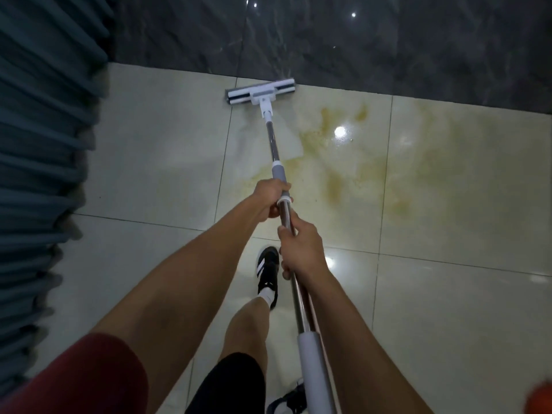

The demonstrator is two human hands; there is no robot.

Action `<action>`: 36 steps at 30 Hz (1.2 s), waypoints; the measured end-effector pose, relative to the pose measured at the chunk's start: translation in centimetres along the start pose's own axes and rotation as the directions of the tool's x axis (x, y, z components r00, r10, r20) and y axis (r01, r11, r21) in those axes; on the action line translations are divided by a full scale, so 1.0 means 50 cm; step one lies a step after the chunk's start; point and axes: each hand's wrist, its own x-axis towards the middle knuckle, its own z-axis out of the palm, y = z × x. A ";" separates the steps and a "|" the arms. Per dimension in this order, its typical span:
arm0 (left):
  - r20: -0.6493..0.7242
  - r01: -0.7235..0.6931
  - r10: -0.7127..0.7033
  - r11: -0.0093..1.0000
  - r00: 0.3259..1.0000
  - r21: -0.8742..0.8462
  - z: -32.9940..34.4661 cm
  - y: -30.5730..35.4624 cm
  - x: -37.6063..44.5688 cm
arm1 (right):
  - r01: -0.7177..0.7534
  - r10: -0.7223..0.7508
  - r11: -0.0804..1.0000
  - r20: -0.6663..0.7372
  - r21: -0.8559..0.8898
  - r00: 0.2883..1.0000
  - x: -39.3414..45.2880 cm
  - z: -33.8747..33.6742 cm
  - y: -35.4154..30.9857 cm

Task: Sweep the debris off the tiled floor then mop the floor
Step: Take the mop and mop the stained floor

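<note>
A flat mop with a white and grey head [260, 92] lies on the pale tiled floor [155, 144], right against the base of the dark wall. Its metal pole [274, 144] runs back toward me. My left hand [270, 201] grips the pole just below the grey collar. My right hand [300, 249] grips the pole a little lower, closer to my body. A yellowish stain [355, 162] spreads over the tiles to the right of the pole. A lighter wiped strip shows beside the pole under the mop head.
A dark marble wall [358, 46] bounds the floor ahead. Teal pleated curtains [38, 144] hang along the left side. My foot in a black and white shoe [268, 271] stands under the pole, the other shoe [286, 401] near the bottom edge.
</note>
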 end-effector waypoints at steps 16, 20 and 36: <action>0.016 -0.036 0.040 0.972 0.999 -0.230 0.019 0.219 0.085 | -0.092 0.091 0.991 0.013 0.095 0.996 0.171 -0.060 -0.208; 0.019 -0.020 0.023 0.994 1.000 -0.111 0.028 0.167 0.039 | -0.120 0.116 0.985 0.039 0.123 0.992 0.105 -0.069 -0.162; 0.114 -0.017 -0.003 0.985 0.993 0.173 0.189 -0.290 -0.242 | -0.083 0.083 0.995 0.002 0.059 0.997 -0.302 -0.142 0.287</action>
